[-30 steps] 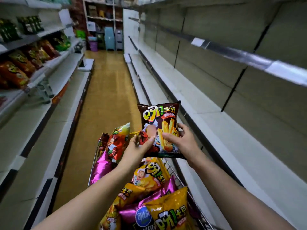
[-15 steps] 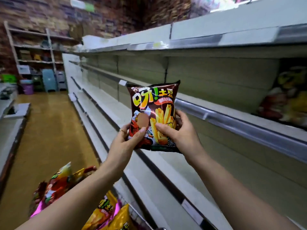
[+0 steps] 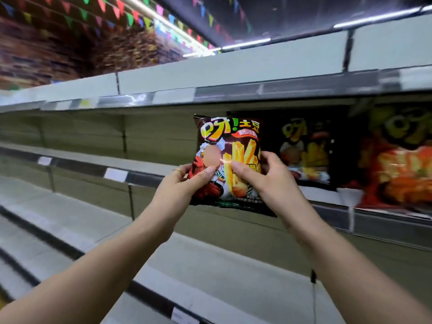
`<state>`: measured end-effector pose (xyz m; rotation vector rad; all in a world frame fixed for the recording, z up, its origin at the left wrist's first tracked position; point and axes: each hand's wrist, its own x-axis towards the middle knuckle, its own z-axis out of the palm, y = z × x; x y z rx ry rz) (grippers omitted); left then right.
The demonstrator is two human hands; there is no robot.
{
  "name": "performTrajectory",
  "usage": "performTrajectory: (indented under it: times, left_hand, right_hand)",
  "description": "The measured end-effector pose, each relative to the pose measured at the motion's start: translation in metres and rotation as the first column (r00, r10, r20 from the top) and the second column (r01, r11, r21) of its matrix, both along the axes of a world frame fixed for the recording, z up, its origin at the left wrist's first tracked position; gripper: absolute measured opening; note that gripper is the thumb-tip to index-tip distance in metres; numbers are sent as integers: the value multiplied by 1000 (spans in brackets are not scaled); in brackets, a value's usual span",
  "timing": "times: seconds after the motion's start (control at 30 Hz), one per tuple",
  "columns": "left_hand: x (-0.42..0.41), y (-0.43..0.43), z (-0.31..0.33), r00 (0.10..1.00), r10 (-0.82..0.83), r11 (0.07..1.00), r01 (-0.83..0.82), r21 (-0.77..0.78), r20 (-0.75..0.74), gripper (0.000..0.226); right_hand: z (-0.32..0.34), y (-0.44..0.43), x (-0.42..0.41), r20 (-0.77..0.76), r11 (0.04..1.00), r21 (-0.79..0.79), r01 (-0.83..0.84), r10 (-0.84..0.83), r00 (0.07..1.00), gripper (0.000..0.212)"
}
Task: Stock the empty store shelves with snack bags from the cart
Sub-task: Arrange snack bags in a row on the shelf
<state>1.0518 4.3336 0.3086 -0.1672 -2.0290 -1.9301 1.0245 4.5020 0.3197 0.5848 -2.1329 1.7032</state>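
- We held one dark brown snack bag [image 3: 228,146] upright at the centre of the view, in front of the middle shelf [image 3: 77,166] and off its surface.
- Our left hand [image 3: 182,188] pinched the bag's lower left part, thumb on the front, with a ring [image 3: 177,170] on one finger.
- Our right hand [image 3: 266,183] gripped the lower right part, thumb on the front and fingers curled round the edge.
- The bag's front read "呀!土豆" in big yellow-green characters above pictured fries; the smaller print was too fine to read.
- At 3 o'clock from it, a matching dark bag [image 3: 304,148] stood on that shelf, and further toward 3 o'clock a red-orange bag [image 3: 397,160], both blurred.
- White price tags [image 3: 115,174] sat on the shelf rail at 9 o'clock, their writing unreadable.
- Coloured pennants [image 3: 117,12] hung at 11 o'clock.
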Motion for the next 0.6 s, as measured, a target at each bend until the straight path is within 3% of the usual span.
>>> performTrajectory:
  times: [0.13, 0.27, 0.43, 0.6]
  left_hand:
    - [-36, 19, 16, 996, -75, 996, 77, -35, 56, 37]
    - [-77, 15, 24, 990, -107, 992, 112, -52, 95, 42]
    - [-124, -6, 28, 978, -165, 977, 181, -117, 130, 44]
    - [-154, -5, 17, 970, -161, 942, 207, -263, 184, 36]
  right_hand:
    - [10, 20, -21, 102, 997, -32, 77, -73, 992, 48]
    - [26, 12, -51, 186, 994, -1, 105, -103, 977, 67]
    - [39, -6, -75, 265, 969, 167, 181, -221, 939, 43]
    - [33, -19, -98, 251, 888, 361, 286, -388, 887, 44]
